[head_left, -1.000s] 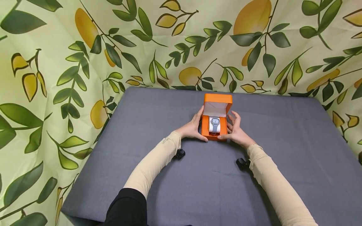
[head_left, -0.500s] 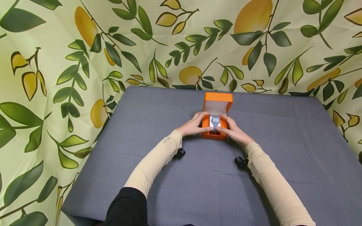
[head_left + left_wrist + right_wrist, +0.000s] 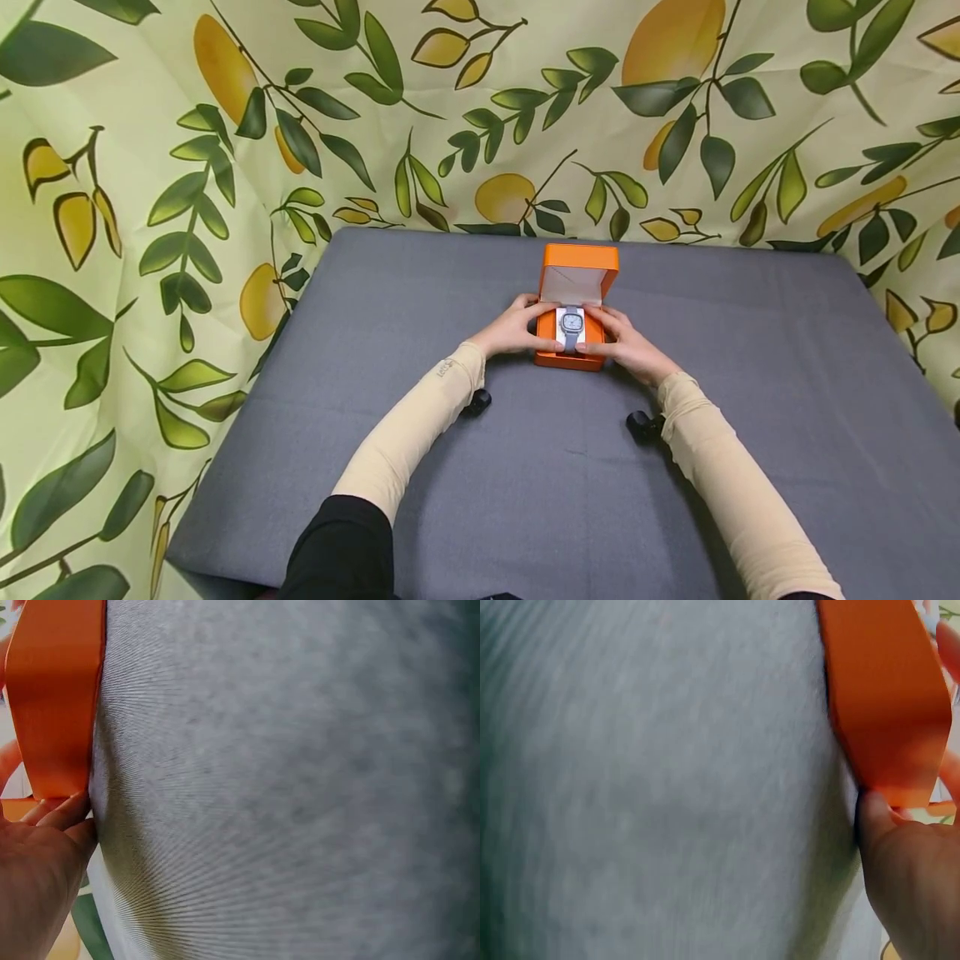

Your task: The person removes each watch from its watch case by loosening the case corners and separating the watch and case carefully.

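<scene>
An orange watch box (image 3: 570,363) stands on the grey surface with its lid (image 3: 578,255) raised at the back. Inside it, a square-faced watch (image 3: 572,322) with a blue-grey strap is wrapped round a white cushion (image 3: 560,330). My left hand (image 3: 512,331) reaches over the left wall and holds the cushion's left side between thumb and fingers. From the other side, my right hand (image 3: 633,348) holds it the same way. Both wrist views show the box's orange outer wall (image 3: 56,705), with several fingers low beside its far corner.
A padded grey tabletop (image 3: 465,500) extends around the box on all sides. Behind it and to the left hangs a cream cloth (image 3: 450,117) printed with leaves and yellow fruit. Black wrist cameras (image 3: 643,427) sit under the sleeves.
Both hands were at the box's outer sides; they moved inward over its walls onto the watch cushion. In the last half second the thumbs drew slightly apart, showing more of the watch.
</scene>
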{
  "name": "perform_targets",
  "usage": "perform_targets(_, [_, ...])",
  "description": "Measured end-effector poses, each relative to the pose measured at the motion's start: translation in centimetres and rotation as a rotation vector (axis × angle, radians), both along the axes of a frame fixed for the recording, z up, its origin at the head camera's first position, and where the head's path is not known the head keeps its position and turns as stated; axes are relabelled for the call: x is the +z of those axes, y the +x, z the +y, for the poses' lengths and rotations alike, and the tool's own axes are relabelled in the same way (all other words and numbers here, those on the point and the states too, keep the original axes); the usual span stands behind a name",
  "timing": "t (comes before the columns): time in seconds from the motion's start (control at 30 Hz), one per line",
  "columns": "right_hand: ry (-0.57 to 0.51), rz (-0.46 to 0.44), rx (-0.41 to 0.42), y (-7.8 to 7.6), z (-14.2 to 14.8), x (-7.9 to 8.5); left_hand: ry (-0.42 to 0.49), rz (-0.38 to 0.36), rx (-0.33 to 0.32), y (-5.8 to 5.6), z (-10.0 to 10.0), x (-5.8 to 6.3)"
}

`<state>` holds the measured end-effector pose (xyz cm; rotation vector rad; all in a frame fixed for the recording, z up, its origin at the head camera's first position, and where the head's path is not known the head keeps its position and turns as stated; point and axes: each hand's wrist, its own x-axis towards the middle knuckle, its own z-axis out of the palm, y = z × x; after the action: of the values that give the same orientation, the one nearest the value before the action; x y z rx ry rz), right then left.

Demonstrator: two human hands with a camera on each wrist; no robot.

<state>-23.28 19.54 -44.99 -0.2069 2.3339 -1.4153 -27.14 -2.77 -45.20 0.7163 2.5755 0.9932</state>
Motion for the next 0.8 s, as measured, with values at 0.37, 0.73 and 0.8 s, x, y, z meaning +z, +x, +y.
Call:
perform_targets(0.37, [0.056, 0.007, 0.013, -0.4, 0.0, 0.4, 0.004, -0.035, 0.030, 0.7, 0.6, 0.5])
perform_targets(0.73, [0.109, 0.065, 0.025, -0.3, 0.1, 0.6, -0.024, 0.137, 0.069, 1.3, 0.5, 0.4])
perform_targets(0.8, [0.128, 0.103, 0.020, -0.2, 0.1, 0.5, -0.069, 0.219, 0.077, 1.3, 0.6, 0.4])
